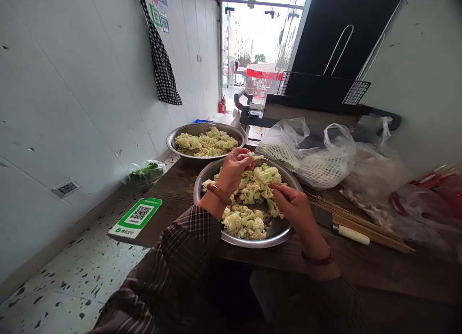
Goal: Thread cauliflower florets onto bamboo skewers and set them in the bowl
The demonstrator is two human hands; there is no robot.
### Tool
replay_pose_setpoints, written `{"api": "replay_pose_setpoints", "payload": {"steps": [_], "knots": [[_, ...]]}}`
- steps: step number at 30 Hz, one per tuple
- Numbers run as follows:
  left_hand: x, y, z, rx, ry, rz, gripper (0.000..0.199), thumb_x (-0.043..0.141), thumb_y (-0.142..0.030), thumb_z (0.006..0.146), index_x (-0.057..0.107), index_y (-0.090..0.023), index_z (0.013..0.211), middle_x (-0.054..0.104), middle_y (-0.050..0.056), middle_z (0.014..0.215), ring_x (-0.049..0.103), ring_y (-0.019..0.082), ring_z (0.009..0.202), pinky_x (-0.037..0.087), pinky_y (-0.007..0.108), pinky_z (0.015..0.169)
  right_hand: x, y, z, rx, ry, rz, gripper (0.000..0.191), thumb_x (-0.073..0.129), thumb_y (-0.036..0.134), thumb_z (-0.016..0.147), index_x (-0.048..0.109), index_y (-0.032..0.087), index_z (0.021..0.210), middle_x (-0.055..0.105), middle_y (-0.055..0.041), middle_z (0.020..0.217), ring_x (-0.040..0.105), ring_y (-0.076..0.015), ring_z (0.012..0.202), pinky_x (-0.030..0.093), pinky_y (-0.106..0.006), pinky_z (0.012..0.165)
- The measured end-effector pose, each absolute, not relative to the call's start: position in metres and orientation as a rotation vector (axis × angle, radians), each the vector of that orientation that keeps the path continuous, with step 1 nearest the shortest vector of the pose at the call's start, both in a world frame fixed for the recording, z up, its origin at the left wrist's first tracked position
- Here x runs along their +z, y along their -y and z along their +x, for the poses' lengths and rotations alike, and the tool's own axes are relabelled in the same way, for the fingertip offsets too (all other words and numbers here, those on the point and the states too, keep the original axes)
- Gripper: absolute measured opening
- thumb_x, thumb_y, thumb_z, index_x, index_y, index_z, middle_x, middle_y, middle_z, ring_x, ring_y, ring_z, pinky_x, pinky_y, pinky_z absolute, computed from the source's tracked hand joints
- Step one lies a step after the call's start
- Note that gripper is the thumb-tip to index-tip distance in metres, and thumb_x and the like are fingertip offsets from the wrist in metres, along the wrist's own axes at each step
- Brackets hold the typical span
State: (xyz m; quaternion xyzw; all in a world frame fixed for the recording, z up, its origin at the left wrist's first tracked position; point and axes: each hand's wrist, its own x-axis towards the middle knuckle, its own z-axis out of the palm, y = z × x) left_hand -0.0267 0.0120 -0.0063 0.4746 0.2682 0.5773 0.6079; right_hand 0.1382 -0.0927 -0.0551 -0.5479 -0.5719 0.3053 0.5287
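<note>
Below my hands, a wide metal bowl (249, 243) holds many cauliflower florets (243, 222). My left hand (235, 168), with an amber bangle at its wrist, is over the bowl's far left part, its fingers closed on a small cauliflower piece (257, 157). Over the right side of the bowl is my right hand (293, 204), a beaded bracelet on its wrist. Its thumb and forefinger are pinched beside a larger floret (267, 174); what lies between the fingertips is too small to make out. Behind stands a second metal bowl (172, 144), also full of cauliflower.
On the dark wooden table (173, 192), a cleaver (350, 234) and thin wooden skewers (378, 226) lie right of the near bowl. Plastic bags with net-wrapped contents (321, 165) sit behind them. A QR code card (139, 216) is at the left corner.
</note>
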Motion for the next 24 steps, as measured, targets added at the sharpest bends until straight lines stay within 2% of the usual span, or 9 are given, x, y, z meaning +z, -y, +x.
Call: {"api": "replay_pose_setpoints", "payload": {"steps": [20, 24], "knots": [[-0.0078, -0.0099, -0.0235, 1.324, -0.61, 1.164, 0.025, 0.073, -0.014, 0.071, 0.053, -0.016, 0.086, 0.062, -0.002, 0.069, 0.06, 0.008, 0.062, 0.043, 0.02, 0.06, -0.0541, 0.0928, 0.1384, 0.651, 1.395, -1.333, 0.041, 0.061, 0.042, 0.086, 0.079, 0.014, 0.111, 0.064, -0.0008, 0.057, 0.049, -0.0127, 0.047, 0.04, -0.026, 0.047], [-0.0076, -0.0083, -0.0231, 1.334, -0.615, 1.195, 0.024, 0.073, -0.013, 0.071, 0.054, -0.016, 0.085, 0.061, -0.003, 0.068, 0.059, 0.008, 0.061, 0.041, 0.019, 0.057, -0.0527, 0.0943, 0.1375, 0.597, 1.408, -1.344, 0.038, 0.061, 0.04, 0.086, 0.079, 0.015, 0.109, 0.067, -0.003, 0.06, 0.059, -0.0176, 0.056, 0.043, -0.028, 0.049]]}}
